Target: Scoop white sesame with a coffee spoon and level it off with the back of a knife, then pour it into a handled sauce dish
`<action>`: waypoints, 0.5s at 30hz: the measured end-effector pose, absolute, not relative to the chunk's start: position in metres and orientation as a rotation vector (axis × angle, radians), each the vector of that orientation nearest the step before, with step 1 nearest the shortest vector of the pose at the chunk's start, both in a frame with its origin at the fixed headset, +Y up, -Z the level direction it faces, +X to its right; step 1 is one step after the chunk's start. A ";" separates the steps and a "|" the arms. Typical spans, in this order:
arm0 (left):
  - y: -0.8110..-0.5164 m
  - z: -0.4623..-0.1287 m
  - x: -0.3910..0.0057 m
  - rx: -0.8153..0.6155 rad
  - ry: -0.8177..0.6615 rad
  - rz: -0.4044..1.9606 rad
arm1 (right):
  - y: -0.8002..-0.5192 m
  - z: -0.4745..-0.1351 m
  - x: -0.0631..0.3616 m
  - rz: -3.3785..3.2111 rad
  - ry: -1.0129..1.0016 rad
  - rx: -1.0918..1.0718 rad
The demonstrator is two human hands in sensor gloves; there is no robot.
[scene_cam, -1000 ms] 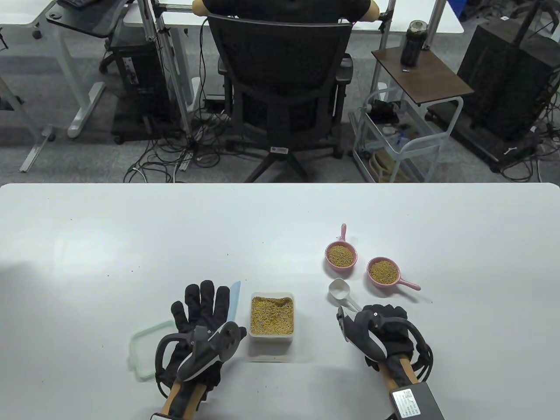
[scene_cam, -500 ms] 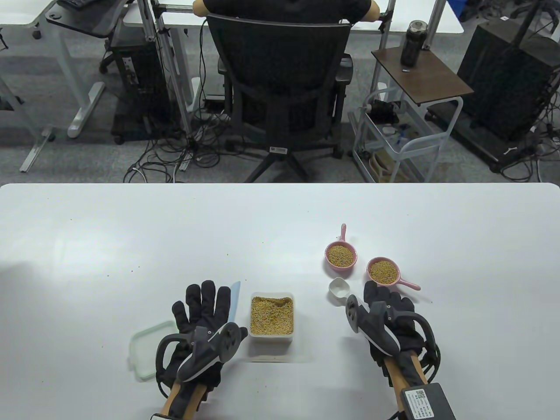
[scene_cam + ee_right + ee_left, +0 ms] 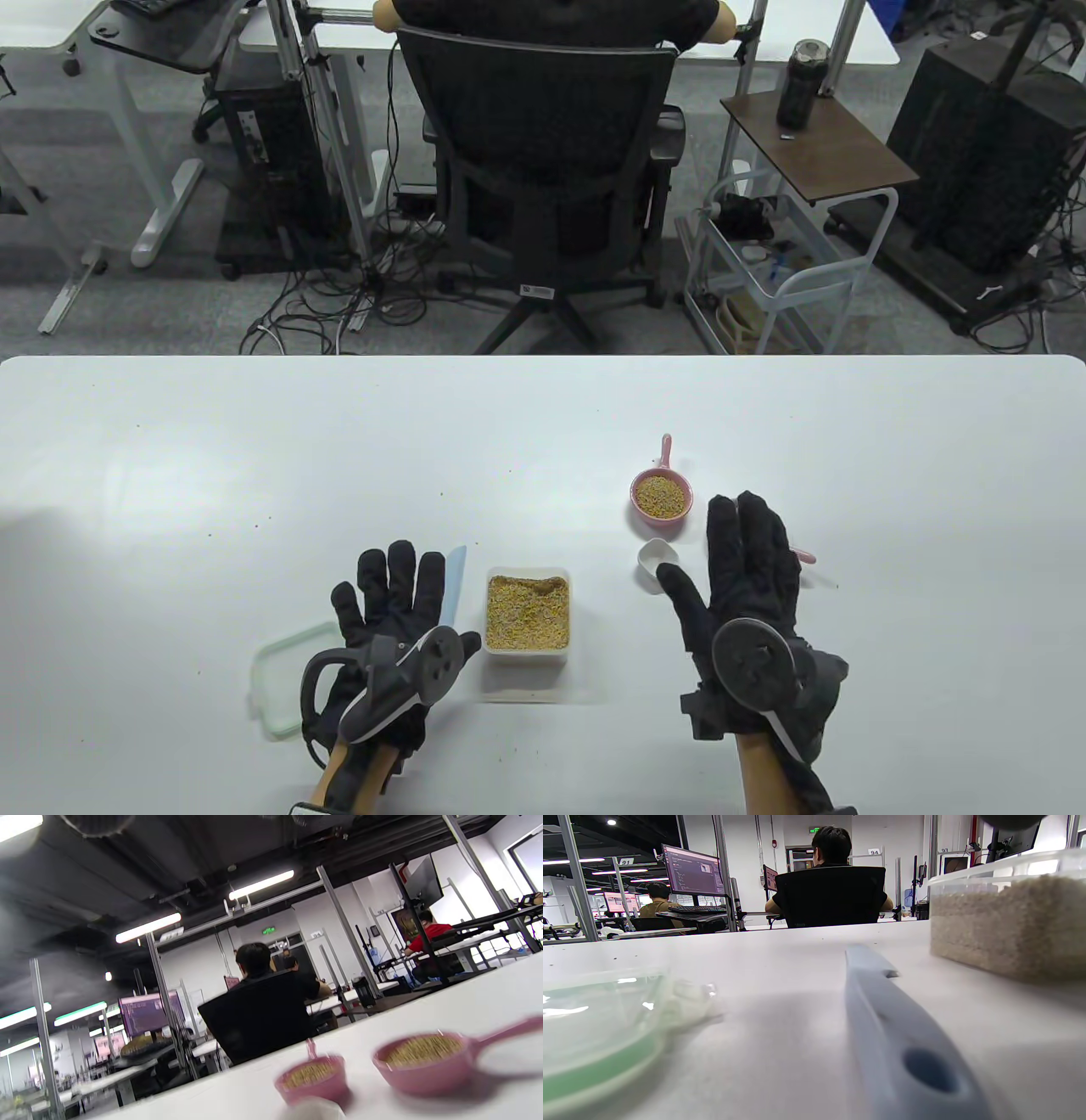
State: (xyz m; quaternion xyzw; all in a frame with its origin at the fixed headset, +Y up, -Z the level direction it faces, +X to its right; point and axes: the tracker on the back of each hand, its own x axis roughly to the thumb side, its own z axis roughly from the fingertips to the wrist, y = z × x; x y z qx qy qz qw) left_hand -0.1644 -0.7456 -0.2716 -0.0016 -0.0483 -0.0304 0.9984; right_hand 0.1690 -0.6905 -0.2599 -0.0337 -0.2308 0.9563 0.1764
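Beside the spread right hand (image 3: 751, 586), white coffee spoon (image 3: 656, 564); left hand (image 3: 390, 611) flat over pale-blue knife (image 3: 455, 581).

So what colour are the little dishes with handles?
Pink. The dishes show best in the right wrist view, both filled with sesame.

Beyond the white table (image 3: 254, 424), a person sits in a black mesh office chair (image 3: 543, 170) on grey carpet (image 3: 127, 314) strewn with cables. A brown side table (image 3: 819, 148) holds a dark bottle (image 3: 802, 83). Fluorescent ceiling lights (image 3: 261, 885) glow overhead.
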 end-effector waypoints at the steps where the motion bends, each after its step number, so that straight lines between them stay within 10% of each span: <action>1: -0.746 -0.272 -0.165 -0.002 -0.097 -0.059 | -0.696 -0.261 0.169 2.728 -0.639 -0.099; 15: -0.738 -0.277 -0.183 -0.020 -0.051 0.016 | -0.729 -0.273 0.165 2.927 -0.427 -0.135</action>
